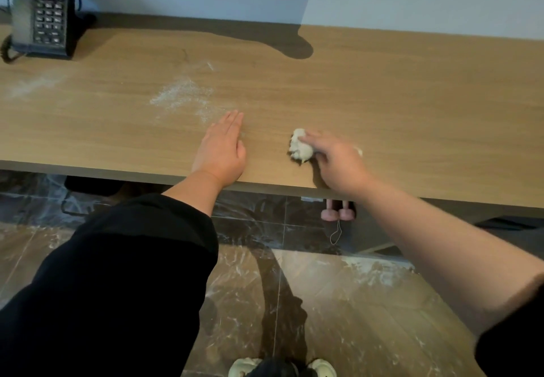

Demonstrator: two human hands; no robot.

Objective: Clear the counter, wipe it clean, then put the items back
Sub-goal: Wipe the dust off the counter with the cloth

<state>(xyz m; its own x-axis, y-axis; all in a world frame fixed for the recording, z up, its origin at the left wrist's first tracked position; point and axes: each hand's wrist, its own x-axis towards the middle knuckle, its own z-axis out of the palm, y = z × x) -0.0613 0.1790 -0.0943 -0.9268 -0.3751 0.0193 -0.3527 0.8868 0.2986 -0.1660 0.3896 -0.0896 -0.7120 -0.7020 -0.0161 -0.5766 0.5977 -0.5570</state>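
A person's right grip (338, 161) held a crumpled white paper wad (298, 145), fingers curled over it and pressing it to the wooden desk (412, 97) near the front edge. The left grip (220, 150) lay flat beside it with straight fingers, holding nothing. White powder (182, 97) dusted the desk beyond. The wad looked light, soft and easily torn, so it was probably best held bunched whole under the fingers.

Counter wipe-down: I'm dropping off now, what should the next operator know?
Left hand lies flat on the counter near its front edge, holding nothing.
Right hand grips a white wad against the counter.
Telephone stands at the back left corner.
White powder beyond the left hand and a fainter patch near the telephone are not yet wiped.
Putting items back is left.
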